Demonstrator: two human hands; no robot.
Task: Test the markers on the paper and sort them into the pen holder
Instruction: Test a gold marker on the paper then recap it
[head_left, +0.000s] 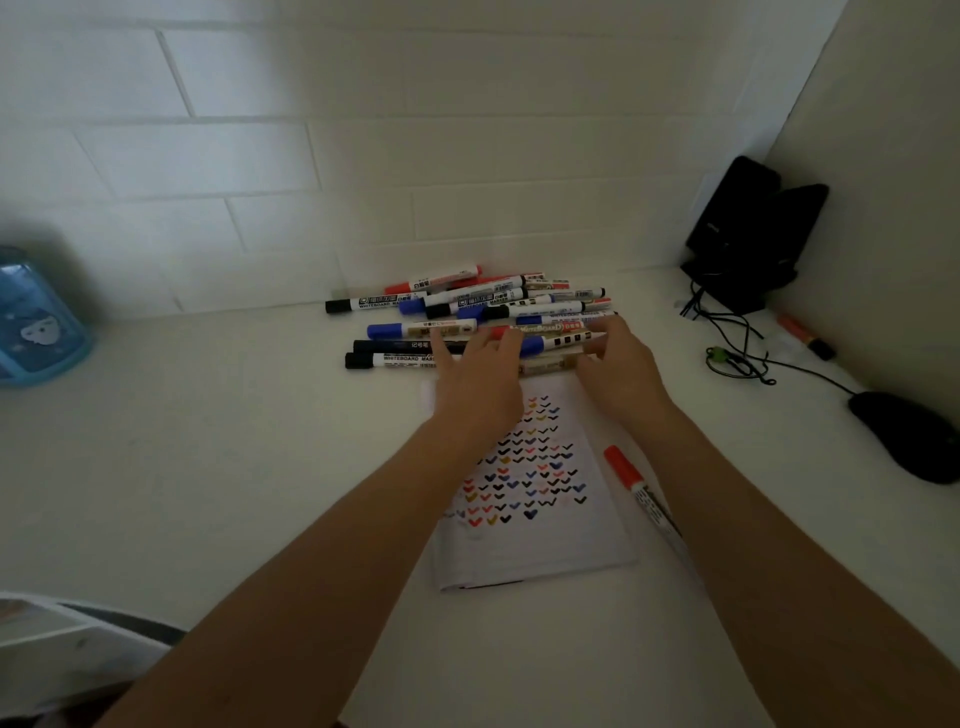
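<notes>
Two bare forearms reach forward from the bottom edge over the white surface (234, 467). Between them lies a white sheet of paper (524, 545) covered with small red, blue, black and orange tick marks. A red-capped white marker (629, 477) lies along the paper's right edge, partly under the right forearm. The left hand (480, 382) rests with fingers straight on the near edge of the pile of whiteboard markers (447, 304), which lies just beyond the paper against the tiled wall. The right hand (618, 364) bends its fingers over the same near markers; whether it grips one cannot be told. A black computer mouse (909, 436) sits far right.
</notes>
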